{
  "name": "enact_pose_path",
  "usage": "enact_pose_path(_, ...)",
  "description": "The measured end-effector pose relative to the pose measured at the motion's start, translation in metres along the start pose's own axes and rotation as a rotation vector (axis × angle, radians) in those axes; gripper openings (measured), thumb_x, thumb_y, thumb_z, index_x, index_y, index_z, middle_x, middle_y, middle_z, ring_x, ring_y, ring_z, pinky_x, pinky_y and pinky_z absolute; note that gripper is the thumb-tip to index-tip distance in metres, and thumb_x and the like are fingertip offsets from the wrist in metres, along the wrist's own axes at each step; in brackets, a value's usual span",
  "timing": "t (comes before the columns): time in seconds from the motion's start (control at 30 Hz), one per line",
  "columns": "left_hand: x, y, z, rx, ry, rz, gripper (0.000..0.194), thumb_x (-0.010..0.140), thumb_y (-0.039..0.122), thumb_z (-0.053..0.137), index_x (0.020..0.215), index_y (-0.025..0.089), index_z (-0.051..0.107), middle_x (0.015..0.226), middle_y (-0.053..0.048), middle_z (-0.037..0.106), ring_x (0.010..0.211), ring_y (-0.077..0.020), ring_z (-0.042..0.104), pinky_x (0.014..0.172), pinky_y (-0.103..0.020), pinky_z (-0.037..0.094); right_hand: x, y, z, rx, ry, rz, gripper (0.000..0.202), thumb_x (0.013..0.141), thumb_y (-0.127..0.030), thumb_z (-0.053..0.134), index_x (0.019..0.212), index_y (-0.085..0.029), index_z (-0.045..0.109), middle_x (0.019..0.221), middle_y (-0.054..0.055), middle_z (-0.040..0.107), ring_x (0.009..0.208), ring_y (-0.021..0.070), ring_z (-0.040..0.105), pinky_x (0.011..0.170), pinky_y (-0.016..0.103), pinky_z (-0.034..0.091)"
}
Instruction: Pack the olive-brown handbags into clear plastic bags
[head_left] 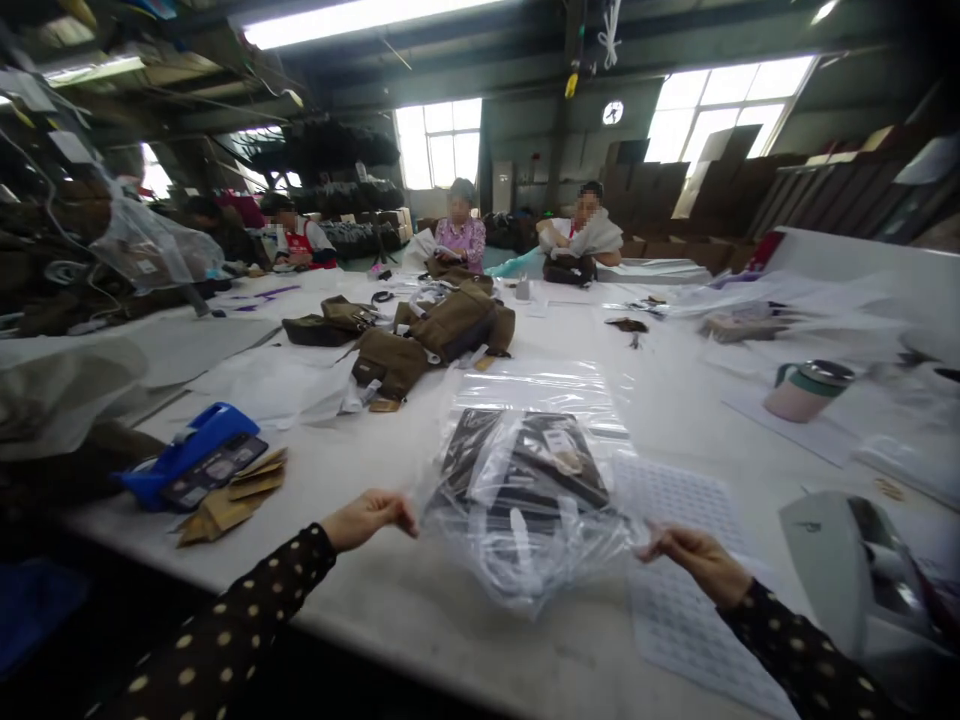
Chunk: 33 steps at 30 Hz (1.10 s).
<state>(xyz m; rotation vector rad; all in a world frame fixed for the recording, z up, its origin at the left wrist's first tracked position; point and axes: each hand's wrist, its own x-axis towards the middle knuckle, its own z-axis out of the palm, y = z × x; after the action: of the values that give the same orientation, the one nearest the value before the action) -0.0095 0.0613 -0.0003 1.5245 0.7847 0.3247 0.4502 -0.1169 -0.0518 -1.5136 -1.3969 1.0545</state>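
In front of me a clear plastic bag (517,570) lies on the table with a dark folded bag (525,470) inside. A pale tag shows on the dark item through the plastic. My left hand (371,518) is closed in a pinch at the near left edge of the plastic, where the thin film is hard to see. On the opposite side, my right hand (694,560) pinches the near right corner. The plastic between the two hands is crumpled and shiny.
Beyond lie several brown bags (442,330). At left are a blue tape dispenser (199,450) and brown paper tags (236,495). A sticker sheet (690,590), a lidded cup (806,392) and a grey machine (840,560) stand at right. Several people work across the table (375,640).
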Motion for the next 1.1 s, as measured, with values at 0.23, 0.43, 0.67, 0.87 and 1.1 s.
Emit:
enact_pose_path(0.23,-0.021,-0.037,0.024,0.462,-0.228,-0.159,0.024,0.075,0.040,0.054,0.079,0.023,0.071,0.079,-0.002,0.071,0.079,-0.0215,0.063,0.079,-0.032,0.046,-0.053,0.014,0.057,-0.030,-0.094,-0.009,0.042,0.079,-0.056,0.046,0.069,-0.021,0.067,0.070,0.001,0.067,0.071,0.0181,0.063,0.109,0.048,0.008)
enact_pose_path(0.43,0.002,0.058,0.027,0.743,-0.243,-0.101,0.039,0.070,0.023,0.052,0.104,0.037,0.064,0.109,0.003,0.065,0.102,-0.0266,0.057,0.093,-0.035,0.041,-0.101,0.015,0.012,0.258,0.049,0.067,0.048,0.064,-0.054,0.066,0.096,-0.019,0.066,0.098,0.011,0.066,0.096,0.0264,0.060,0.088,0.043,0.046)
enact_pose_path(0.67,0.160,0.119,0.216,0.660,-0.464,0.375,0.027,0.084,0.030,0.044,0.102,0.021,0.062,0.096,-0.004,0.067,0.085,-0.0158,0.061,0.079,-0.024,0.045,-0.114,0.085,-0.032,-0.173,0.834,0.228,0.032,0.068,-0.048,0.062,0.081,-0.019,0.065,0.084,0.008,0.067,0.080,0.0237,0.063,0.077,0.040,0.051)
enact_pose_path(0.87,0.273,0.065,0.340,0.855,-0.439,0.209,0.054,0.072,0.050,0.057,0.109,0.012,0.056,0.108,-0.014,0.062,0.101,-0.0262,0.055,0.088,-0.035,0.041,-0.127,0.107,-0.025,-0.264,0.953,0.224,0.029,0.072,-0.046,0.058,0.084,-0.020,0.063,0.099,0.009,0.064,0.089,0.0235,0.060,0.082,0.041,0.050)
enact_pose_path(1.1,0.303,0.065,0.392,0.879,-0.692,0.097,0.039,0.058,0.045,0.068,0.084,0.016,0.065,0.082,-0.006,0.067,0.081,-0.0234,0.061,0.070,-0.030,0.046,-0.130,0.106,-0.037,-0.215,0.907,0.192,0.023,0.075,-0.040,0.056,0.085,-0.020,0.063,0.101,0.008,0.061,0.084,0.0195,0.060,0.076,0.035,0.053)
